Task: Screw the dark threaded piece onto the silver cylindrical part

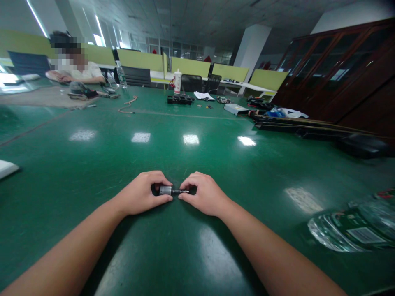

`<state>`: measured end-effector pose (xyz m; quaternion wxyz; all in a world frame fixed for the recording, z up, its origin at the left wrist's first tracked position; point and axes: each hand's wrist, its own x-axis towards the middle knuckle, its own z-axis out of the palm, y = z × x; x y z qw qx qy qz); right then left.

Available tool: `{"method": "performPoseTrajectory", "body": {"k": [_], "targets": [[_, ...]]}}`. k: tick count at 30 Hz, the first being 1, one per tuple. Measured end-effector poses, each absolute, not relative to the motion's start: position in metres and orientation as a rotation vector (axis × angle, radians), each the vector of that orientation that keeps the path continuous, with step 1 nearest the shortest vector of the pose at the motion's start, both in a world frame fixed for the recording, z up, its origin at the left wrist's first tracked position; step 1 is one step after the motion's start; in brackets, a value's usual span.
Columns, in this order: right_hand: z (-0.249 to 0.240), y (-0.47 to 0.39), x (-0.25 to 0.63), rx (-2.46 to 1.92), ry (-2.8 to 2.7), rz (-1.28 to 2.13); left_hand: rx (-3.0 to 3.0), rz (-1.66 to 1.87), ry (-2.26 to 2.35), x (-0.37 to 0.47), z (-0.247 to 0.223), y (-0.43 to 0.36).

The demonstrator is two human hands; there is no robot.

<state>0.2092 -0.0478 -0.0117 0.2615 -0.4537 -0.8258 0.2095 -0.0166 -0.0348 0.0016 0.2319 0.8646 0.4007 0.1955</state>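
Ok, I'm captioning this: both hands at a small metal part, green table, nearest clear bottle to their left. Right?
Not left: the head view shows the nearest clear bottle right of the right hand. Small metal part and green table are correct.

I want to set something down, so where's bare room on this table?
Ahead, bare table lies between your left hand and the black device; rightward, between your right hand and the clear bottle. Crowded: far right, around the silver box and long black pieces.
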Motion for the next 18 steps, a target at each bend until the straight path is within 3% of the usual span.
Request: {"method": "performPoseTrajectory", "body": {"k": [18], "targets": [[-0.0123,-0.0450,0.2158,-1.256,-2.236,0.571,2.384,0.549,1.129,-0.0193,-0.0002,-0.0320]]}}
